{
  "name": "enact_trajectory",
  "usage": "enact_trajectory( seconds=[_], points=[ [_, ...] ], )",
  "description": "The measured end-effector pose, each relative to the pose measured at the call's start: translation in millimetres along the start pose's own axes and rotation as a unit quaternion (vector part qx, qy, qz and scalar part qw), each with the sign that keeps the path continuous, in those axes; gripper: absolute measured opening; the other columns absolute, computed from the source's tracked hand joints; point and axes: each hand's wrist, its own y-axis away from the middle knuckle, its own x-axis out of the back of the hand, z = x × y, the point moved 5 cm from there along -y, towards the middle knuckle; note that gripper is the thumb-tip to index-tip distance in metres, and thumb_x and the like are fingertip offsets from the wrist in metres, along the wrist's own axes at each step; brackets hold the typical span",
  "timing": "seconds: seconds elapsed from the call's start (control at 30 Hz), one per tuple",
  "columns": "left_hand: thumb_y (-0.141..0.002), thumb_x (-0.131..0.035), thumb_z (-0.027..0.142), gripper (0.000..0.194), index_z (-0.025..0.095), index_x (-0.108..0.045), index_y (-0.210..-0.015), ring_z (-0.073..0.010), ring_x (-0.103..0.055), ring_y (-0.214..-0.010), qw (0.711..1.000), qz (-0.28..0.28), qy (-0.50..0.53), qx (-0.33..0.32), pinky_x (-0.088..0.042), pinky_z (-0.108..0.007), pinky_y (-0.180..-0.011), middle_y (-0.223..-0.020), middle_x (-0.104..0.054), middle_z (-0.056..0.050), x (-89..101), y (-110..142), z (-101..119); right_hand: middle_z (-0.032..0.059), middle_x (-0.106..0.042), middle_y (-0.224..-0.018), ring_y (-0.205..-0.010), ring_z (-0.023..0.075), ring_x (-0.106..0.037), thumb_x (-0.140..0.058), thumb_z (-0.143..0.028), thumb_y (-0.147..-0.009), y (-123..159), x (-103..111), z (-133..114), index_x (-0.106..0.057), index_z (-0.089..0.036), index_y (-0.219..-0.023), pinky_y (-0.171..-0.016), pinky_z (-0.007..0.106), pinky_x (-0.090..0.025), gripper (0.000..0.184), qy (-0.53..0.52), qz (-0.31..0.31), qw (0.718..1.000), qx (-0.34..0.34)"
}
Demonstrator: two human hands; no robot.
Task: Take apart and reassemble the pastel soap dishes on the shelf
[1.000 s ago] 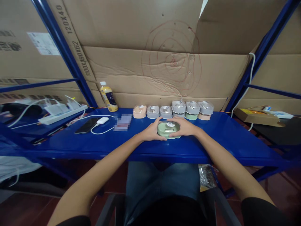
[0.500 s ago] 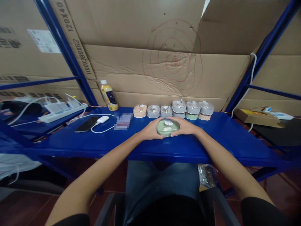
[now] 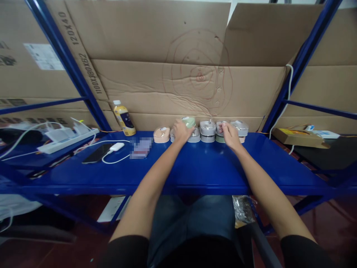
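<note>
My left hand [image 3: 182,131] is closed on a light green lidded box [image 3: 188,121]. The box is held over the grey lidded boxes at the back of the blue table, and my fingers cover part of it. Beneath it stand a grey box [image 3: 193,136] and another one mostly hidden by the hand. My right hand [image 3: 230,134] is in front of a stack with a grey-lidded box over a green one [image 3: 220,139]. Its fingers are loosely bent with nothing visible in them; whether they touch the stack I cannot tell.
A peach box [image 3: 161,134] ends the row on the left; a two-high grey stack [image 3: 208,128] stands between my hands. Farther left are a yellow bottle [image 3: 124,119], a phone [image 3: 97,153], a white cable adapter [image 3: 117,147] and a power strip [image 3: 68,141]. Cardboard [image 3: 134,74] backs the table.
The green box has moved from the front, between both hands, to over the back row in my left hand. My right hand has let go of it and moved right, to the stacks.
</note>
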Motion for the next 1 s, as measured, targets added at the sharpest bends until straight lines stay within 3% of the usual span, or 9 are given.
enact_trajectory(
  seconds=[0.13,0.23,0.43,0.5,0.57,0.63,0.7,0.83,1.0],
  points=[
    [-0.078,-0.085,0.048,0.098,-0.003,-0.040,-0.149,-0.0416,-0.058,-0.132,0.999,0.009,-0.048,0.022,-0.045,-0.044,-0.110,-0.138,-0.059,-0.034,-23.6,4.5,23.3,0.0091,-0.074,-0.091,-0.090,0.0265,-0.070,-0.030,-0.077,-0.103,1.7,-3.7,-2.2,-0.073,-0.022,-0.098,-0.087,0.043,-0.055,0.070,0.011,-0.017,1.000,0.015],
    [-0.085,-0.075,0.057,0.096,-0.005,-0.041,-0.150,-0.0429,-0.055,-0.134,0.998,0.001,-0.058,0.020,-0.044,-0.046,-0.109,-0.141,-0.057,-0.035,-32.3,12.1,31.0,0.0096,-0.075,-0.094,-0.092,0.0268,-0.070,-0.029,-0.079,-0.102,0.9,-4.0,-2.7,-0.074,-0.023,-0.100,-0.090,0.045,-0.056,0.072,0.008,-0.018,1.000,0.016],
    [-0.102,-0.039,0.067,0.084,0.000,-0.046,-0.150,-0.0460,-0.053,-0.137,0.997,-0.050,-0.058,-0.008,-0.038,-0.053,-0.112,-0.140,-0.062,-0.032,-23.0,14.6,26.9,0.0115,-0.077,-0.099,-0.089,0.0268,-0.071,-0.030,-0.084,-0.099,1.1,-3.1,-3.0,-0.075,-0.023,-0.102,-0.088,0.045,-0.058,0.076,-0.005,-0.015,1.000,0.005],
    [-0.105,-0.027,0.067,0.080,0.003,-0.049,-0.148,-0.0465,-0.053,-0.137,0.996,-0.071,-0.059,-0.016,-0.038,-0.055,-0.111,-0.135,-0.066,-0.030,-12.3,10.0,16.1,0.0121,-0.077,-0.099,-0.088,0.0268,-0.072,-0.031,-0.084,-0.099,1.4,-2.9,-2.1,-0.075,-0.022,-0.103,-0.087,0.045,-0.058,0.076,-0.010,-0.015,1.000,0.001],
    [-0.106,-0.028,0.059,0.070,0.006,-0.053,-0.143,-0.0452,-0.055,-0.134,0.994,-0.062,-0.081,-0.024,-0.039,-0.053,-0.109,-0.135,-0.066,-0.029,2.5,2.2,-1.6,0.0121,-0.077,-0.098,-0.087,0.0268,-0.071,-0.031,-0.083,-0.100,1.6,-2.9,-0.8,-0.075,-0.022,-0.103,-0.087,0.046,-0.059,0.075,-0.010,-0.013,1.000,-0.001],
    [-0.102,-0.043,0.045,0.057,0.006,-0.054,-0.142,-0.0431,-0.054,-0.134,0.989,-0.035,-0.136,-0.035,-0.040,-0.050,-0.109,-0.140,-0.062,-0.029,17.0,-7.6,-25.1,0.0114,-0.076,-0.096,-0.088,0.0268,-0.071,-0.031,-0.081,-0.101,1.7,-3.7,0.5,-0.075,-0.022,-0.102,-0.088,0.046,-0.059,0.073,-0.008,-0.016,1.000,0.000],
    [-0.094,-0.057,0.041,0.061,0.010,-0.054,-0.146,-0.0441,-0.051,-0.136,0.978,-0.037,-0.197,-0.053,-0.039,-0.050,-0.110,-0.148,-0.055,-0.028,24.2,-17.4,-51.2,0.0110,-0.076,-0.097,-0.091,0.0271,-0.071,-0.032,-0.079,-0.101,1.7,-5.3,1.3,-0.074,-0.023,-0.103,-0.089,0.047,-0.058,0.071,-0.009,-0.022,1.000,0.004],
    [-0.086,-0.066,0.046,0.062,0.023,-0.059,-0.144,-0.0493,-0.043,-0.143,0.952,-0.129,-0.273,-0.052,-0.036,-0.058,-0.113,-0.155,-0.049,-0.022,19.2,-26.5,-97.7,0.0115,-0.076,-0.098,-0.095,0.0278,-0.071,-0.033,-0.077,-0.103,2.2,-8.4,2.4,-0.074,-0.022,-0.103,-0.091,0.048,-0.057,0.069,-0.006,-0.036,0.999,0.015],
    [-0.091,-0.063,0.052,0.065,0.024,-0.053,-0.148,-0.0491,-0.048,-0.137,0.948,-0.137,-0.280,-0.065,-0.042,-0.059,-0.107,-0.154,-0.050,-0.022,28.0,-4.3,-104.8,0.0107,-0.075,-0.097,-0.092,0.0268,-0.071,-0.032,-0.075,-0.104,2.5,-7.9,4.2,-0.074,-0.022,-0.102,-0.088,0.045,-0.058,0.067,-0.003,-0.040,0.999,0.009]
  ],
)
